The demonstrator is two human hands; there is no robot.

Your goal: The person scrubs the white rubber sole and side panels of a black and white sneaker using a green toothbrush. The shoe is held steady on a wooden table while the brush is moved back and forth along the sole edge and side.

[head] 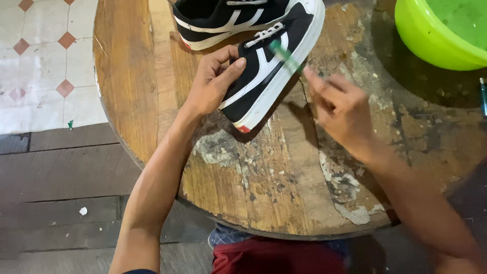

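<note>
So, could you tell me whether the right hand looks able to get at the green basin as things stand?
Probably yes: the green basin sits just beyond the right hand with bare tabletop between, though that hand already holds a green brush.

A round wooden table (127, 76) fills most of the view, its top badly worn, with flaking varnish and pale patches where the finish has peeled away. Dark stains spread across its right side. Beyond its left edge, the floor is white tile (40, 66) with small reddish diamond insets. Nearer the viewer, the floor changes to dark grey wooden planks (66, 172), scuffed, with a small white scrap (83, 211) lying on them. Light is even and soft.
</note>
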